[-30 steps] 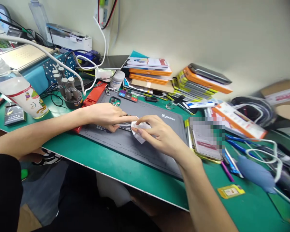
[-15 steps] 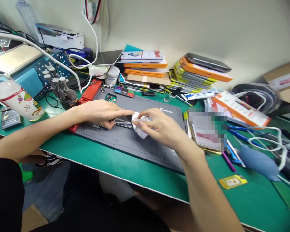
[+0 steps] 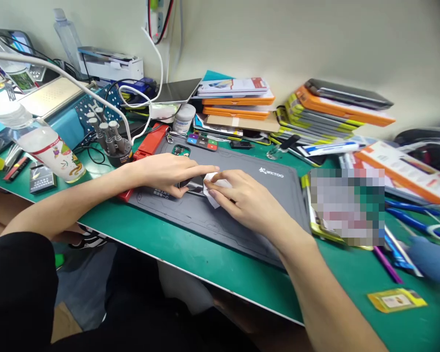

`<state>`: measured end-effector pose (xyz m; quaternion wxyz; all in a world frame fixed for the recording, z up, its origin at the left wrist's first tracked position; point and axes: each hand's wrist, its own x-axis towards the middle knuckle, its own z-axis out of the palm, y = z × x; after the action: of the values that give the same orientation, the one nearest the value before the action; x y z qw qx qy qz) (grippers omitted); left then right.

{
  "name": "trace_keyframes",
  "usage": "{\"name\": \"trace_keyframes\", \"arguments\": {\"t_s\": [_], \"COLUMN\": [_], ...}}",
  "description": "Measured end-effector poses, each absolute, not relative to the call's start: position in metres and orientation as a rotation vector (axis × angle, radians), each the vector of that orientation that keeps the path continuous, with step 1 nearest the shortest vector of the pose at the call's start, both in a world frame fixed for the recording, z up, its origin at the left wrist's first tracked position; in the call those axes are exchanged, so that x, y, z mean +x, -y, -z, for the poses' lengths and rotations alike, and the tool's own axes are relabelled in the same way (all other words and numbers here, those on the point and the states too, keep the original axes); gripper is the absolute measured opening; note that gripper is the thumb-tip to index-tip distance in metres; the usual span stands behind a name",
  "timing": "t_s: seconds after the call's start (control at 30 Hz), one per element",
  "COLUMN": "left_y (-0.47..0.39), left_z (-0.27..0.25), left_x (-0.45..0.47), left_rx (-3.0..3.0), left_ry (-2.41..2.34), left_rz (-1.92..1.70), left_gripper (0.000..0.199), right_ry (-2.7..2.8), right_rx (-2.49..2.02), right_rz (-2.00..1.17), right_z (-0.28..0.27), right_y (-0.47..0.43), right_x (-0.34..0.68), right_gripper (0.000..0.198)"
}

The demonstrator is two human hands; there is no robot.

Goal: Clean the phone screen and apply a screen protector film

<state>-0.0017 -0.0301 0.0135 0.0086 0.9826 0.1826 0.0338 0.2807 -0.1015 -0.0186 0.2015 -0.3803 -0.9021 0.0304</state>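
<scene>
My left hand (image 3: 168, 173) is closed on the left part of a phone (image 3: 194, 189), a dark, glossy slab lying on a grey work mat (image 3: 190, 220). Its index finger stretches along the far edge, and the thumb presses at the near side. Between the fingers and thumb of my right hand (image 3: 242, 193) is a folded white wipe (image 3: 214, 195), pressed against the phone's right part. Both hands and the wipe hide most of the phone. A small green circuit board (image 3: 181, 150) lies behind my left hand.
A red bar (image 3: 151, 142) lies at the mat's left end, beside a screwdriver holder (image 3: 119, 155) and a clear bottle (image 3: 55, 151). Stacked boxes (image 3: 238, 101) stand along the wall. On the right are a bagged item (image 3: 315, 230) and a yellow packet (image 3: 396, 300).
The camera view has shifted left, so the bench contents appear farther right. My right hand and the wipe have moved slightly left along the phone, closer to my left hand.
</scene>
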Motion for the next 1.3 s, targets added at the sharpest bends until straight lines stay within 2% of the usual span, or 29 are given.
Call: {"name": "trace_keyframes", "arguments": {"t_s": [0.17,0.4,0.7,0.97,1.3], "left_y": [0.025,0.013,-0.002,0.007,0.01], "left_z": [-0.01,-0.016,-0.003,-0.003,0.0], "left_x": [-0.005,-0.011,-0.014,-0.013,-0.012], "left_rx": [2.93,2.676,2.506,2.467,2.347], "left_ry": [-0.595,-0.637,-0.603,-0.585,-0.597], "left_rz": [-0.219,-0.134,-0.204,-0.207,-0.182], "left_gripper": [0.083,0.096,0.098,0.094,0.104], "right_ry": [2.532,2.528,2.561,2.541,2.507], "right_rx": [-0.99,-1.014,-1.051,-0.944,-0.925], "right_rz": [-0.225,-0.337,0.036,-0.036,0.294], "right_z": [0.001,-0.004,0.016,0.014,0.05], "right_y": [0.11,0.111,0.104,0.113,0.108], "right_x": [0.286,0.297,0.271,0.29,0.273], "right_gripper": [0.043,0.049,0.043,0.048,0.05]}}
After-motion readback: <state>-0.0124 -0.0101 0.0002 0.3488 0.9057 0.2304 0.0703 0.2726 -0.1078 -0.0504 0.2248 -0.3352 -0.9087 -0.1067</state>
